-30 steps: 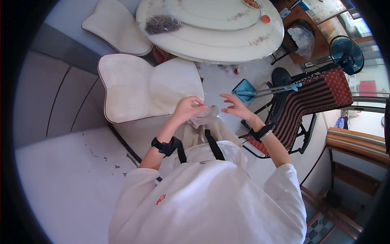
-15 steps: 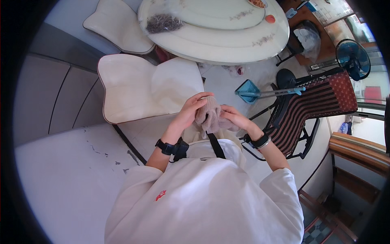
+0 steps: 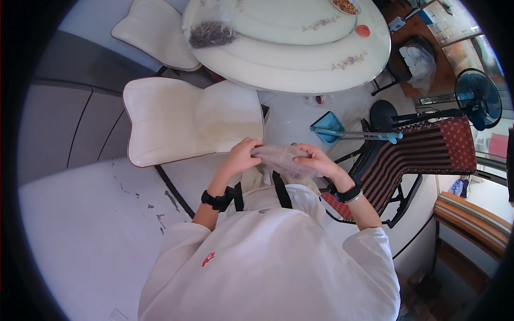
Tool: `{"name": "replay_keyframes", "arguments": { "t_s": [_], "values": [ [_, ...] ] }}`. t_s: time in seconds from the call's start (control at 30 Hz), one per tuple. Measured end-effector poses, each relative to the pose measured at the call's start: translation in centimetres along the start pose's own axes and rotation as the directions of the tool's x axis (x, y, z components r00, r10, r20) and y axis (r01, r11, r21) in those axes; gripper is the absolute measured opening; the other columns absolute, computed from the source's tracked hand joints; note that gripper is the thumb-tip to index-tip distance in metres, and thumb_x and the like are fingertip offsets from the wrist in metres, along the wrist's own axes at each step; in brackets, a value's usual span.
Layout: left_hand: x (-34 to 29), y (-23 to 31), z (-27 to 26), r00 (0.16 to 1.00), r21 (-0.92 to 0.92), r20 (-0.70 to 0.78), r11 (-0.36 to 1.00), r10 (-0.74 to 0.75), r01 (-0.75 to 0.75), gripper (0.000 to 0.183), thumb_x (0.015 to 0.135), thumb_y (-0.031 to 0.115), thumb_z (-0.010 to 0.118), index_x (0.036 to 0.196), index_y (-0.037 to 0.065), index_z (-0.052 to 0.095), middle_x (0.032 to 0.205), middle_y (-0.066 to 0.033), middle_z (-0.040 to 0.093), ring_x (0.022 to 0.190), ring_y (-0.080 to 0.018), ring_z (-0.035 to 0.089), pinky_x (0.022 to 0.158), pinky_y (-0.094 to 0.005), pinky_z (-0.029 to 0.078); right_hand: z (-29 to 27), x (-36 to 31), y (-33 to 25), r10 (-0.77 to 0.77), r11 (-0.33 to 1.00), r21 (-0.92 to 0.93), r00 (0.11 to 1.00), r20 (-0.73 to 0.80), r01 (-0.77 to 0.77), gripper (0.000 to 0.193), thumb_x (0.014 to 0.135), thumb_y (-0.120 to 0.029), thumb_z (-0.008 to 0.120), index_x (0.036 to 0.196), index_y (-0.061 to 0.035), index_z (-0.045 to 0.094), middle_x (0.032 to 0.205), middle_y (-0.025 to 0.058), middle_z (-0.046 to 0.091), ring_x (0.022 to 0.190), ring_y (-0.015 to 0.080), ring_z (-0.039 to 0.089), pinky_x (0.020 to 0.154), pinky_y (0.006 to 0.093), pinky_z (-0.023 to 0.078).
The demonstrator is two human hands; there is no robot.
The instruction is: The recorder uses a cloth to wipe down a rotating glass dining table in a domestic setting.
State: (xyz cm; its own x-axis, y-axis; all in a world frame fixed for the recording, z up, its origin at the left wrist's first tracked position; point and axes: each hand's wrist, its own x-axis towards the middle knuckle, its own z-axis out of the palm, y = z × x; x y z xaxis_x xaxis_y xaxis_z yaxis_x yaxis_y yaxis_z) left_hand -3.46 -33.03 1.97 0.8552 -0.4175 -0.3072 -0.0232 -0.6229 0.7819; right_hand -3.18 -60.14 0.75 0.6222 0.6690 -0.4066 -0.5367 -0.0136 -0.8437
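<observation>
Two half-curled hands (image 3: 241,157), each with a hold on one end of a grey-brown cloth (image 3: 281,159)

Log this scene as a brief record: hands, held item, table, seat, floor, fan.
Left hand: grips the left end of the cloth
Right hand: grips its right end
Held item: thin greyish-pink cloth, spread between both hands above the lap
Table: pale, floral print; bears a clear bag of dark contents and a bowl of brown bits
Seat: nearer white chair, ahead and left; striped recliner, right
Floor: blue dustpan, handle toward the recliner
Fan: blue, far right
</observation>
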Motion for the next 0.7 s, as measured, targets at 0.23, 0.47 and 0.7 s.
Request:
{"name": "replay_keyframes", "arguments": {
  "t_s": [0.23,0.47,0.7],
  "values": [
    [3.9,5.3,1.1,0.921,-0.231,0.387,0.961,-0.051,0.150,0.040,0.075,0.024,0.064,0.106,0.001,0.053,0.097,-0.0105,0.058,0.085,-0.0185,0.054,0.076,-0.0292,0.043,-2.9,-1.0,-2.4,-0.022,1.000,-0.007,0.992,0.125,0.023,0.038,0.084,-0.002,0.051,0.121,0.0002,0.043,0.112,0.0035,0.050,0.103,0.0099,0.044,0.086,0.0227,0.039],
    [8.2,5.9,2.8,0.906,-0.254,0.424,0.960,-0.001,0.120,0.032,0.076,0.024,0.065,0.095,0.001,0.056,0.080,-0.0068,0.058,0.075,-0.0118,0.051,0.068,-0.0256,0.042,-7.4,-1.5,-3.3,-0.049,0.985,-0.150,0.971,0.236,0.086,0.045,0.083,-0.003,0.053,0.126,-0.0008,0.039,0.111,0.0070,0.054,0.099,0.0124,0.050,0.084,0.0246,0.042],
    [10.4,9.3,2.1,0.987,0.092,0.156,0.995,-0.045,0.031,0.025,0.068,0.023,0.068,0.081,0.003,0.059,0.077,-0.0084,0.057,0.074,-0.0183,0.054,0.069,-0.0303,0.042,-12.3,-3.4,-3.2,0.047,0.702,-0.710,0.991,0.122,0.054,0.028,0.080,-0.018,0.061,0.100,0.0012,0.056,0.084,0.0088,0.060,0.076,0.0123,0.054,0.068,0.0277,0.045]
  ]
}}
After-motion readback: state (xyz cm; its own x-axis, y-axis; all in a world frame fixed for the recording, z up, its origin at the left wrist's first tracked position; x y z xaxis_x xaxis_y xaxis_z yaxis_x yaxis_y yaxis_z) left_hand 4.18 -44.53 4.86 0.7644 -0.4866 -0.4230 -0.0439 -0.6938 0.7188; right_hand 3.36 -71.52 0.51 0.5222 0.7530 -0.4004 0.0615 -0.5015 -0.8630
